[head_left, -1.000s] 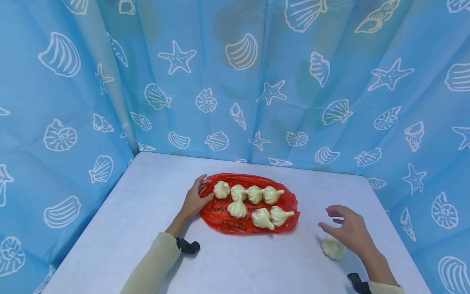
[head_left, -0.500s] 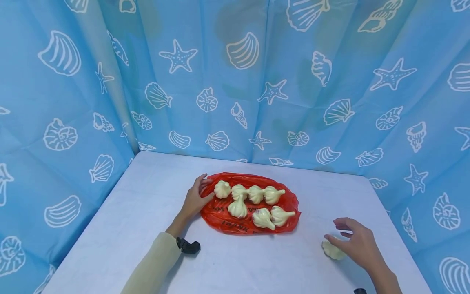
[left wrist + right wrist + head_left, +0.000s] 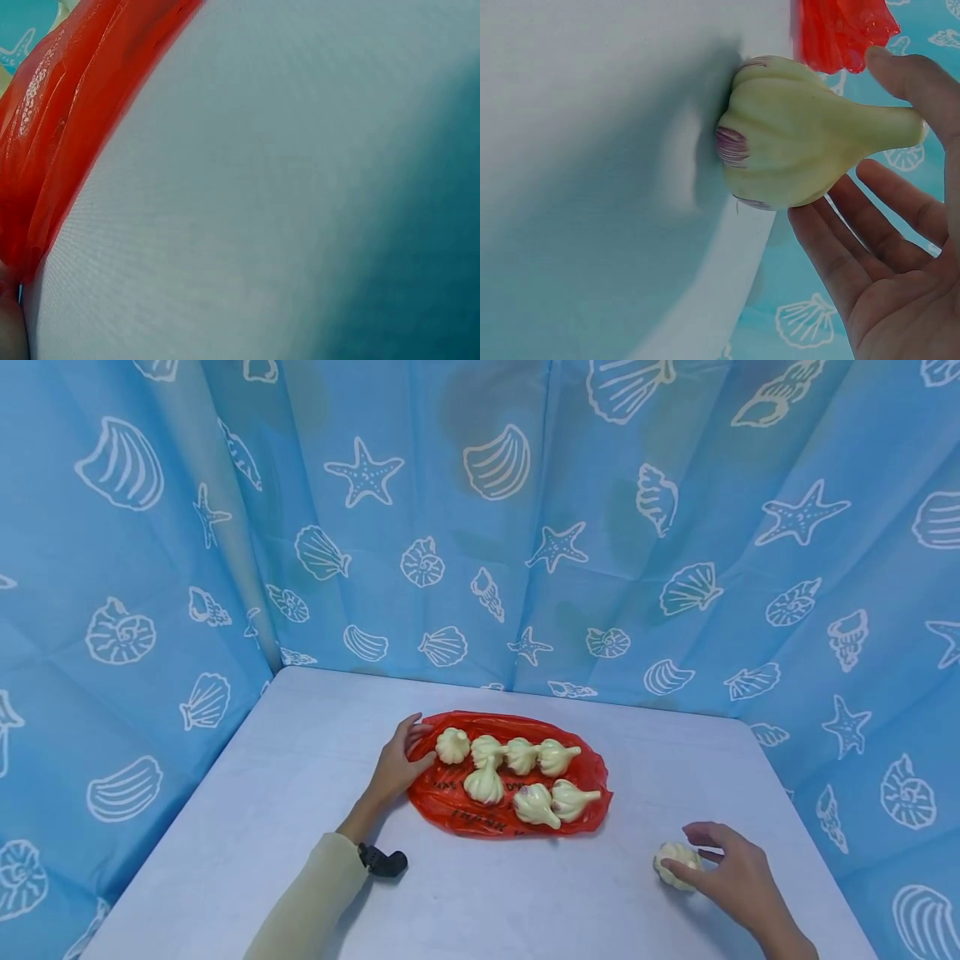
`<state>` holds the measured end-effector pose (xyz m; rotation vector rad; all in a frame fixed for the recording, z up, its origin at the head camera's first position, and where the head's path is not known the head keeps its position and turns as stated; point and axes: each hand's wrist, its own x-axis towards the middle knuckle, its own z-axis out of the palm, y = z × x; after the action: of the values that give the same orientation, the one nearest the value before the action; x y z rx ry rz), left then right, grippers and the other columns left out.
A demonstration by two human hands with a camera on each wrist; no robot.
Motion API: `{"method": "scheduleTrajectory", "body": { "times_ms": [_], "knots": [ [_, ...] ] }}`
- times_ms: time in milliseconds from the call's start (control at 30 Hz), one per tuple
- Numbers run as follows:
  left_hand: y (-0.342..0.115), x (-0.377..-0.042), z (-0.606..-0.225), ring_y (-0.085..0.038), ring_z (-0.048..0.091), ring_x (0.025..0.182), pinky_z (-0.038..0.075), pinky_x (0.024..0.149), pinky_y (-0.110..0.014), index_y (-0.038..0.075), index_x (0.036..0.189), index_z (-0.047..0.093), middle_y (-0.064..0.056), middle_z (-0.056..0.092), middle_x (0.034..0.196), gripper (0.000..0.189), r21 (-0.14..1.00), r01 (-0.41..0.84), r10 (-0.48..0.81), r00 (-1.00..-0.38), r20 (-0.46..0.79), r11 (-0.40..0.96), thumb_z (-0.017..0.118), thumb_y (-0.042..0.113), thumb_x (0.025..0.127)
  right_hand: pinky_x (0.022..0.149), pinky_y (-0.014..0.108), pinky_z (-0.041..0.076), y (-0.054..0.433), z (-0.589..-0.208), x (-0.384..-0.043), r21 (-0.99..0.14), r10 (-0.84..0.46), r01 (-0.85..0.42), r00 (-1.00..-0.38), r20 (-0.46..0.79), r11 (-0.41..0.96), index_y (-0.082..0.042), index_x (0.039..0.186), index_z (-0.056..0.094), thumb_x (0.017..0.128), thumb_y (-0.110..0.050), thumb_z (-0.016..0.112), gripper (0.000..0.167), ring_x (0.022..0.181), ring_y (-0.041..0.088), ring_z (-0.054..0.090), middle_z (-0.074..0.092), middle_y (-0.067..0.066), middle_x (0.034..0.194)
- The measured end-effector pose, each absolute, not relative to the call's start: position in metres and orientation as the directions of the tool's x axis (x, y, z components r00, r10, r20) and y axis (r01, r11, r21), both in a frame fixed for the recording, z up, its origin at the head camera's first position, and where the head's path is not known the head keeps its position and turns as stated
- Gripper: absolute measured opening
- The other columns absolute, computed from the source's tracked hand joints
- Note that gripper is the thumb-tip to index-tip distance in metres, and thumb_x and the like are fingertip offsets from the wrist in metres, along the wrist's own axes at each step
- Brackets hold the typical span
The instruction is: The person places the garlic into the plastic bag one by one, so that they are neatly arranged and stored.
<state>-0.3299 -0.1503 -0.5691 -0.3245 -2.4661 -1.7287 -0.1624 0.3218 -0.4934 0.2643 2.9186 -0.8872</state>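
My left hand grips the left rim of a red plastic bag, where the folds gather at a fingertip in the left wrist view. Several pale garlic bulbs lie in the bag. To the right, a separate garlic bulb rests on the table by my right hand. In the right wrist view this garlic bulb stands with its stem toward the palm and purple streaks near its base. One fingertip is right at its side, and the thumb is spread away from it.
The table has a white cover. Blue curtains with white shell and starfish prints hang behind it and along both sides. A stretch of white tabletop lies between the bag and the single bulb.
My right hand has come down and back toward the single garlic bulb, which has shifted slightly and now shows more from behind the fingers. The left hand and bag have stayed put.
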Motion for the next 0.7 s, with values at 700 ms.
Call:
{"method": "scheduleTrajectory", "body": {
  "times_ms": [700],
  "knots": [
    [-0.149, -0.33, -0.565, -0.025, 0.046, 0.132, 0.038, 0.107, -0.045, 0.009, 0.15, 0.032, -0.005, 0.053, 0.135, 0.08, 0.923, 0.194, 0.105, -0.98, 0.168, 0.332, 0.075, 0.012, 0.083, 0.081, 0.046, 0.056, 0.329, -0.512, -0.154, -0.509, 0.065, 0.083, -0.996, -0.054, 0.857, -0.003, 0.118, 0.062, 0.061, -0.034, 0.092, 0.072, 0.108, 0.037, 0.06, 0.063, 0.018, 0.116]
  ]
}}
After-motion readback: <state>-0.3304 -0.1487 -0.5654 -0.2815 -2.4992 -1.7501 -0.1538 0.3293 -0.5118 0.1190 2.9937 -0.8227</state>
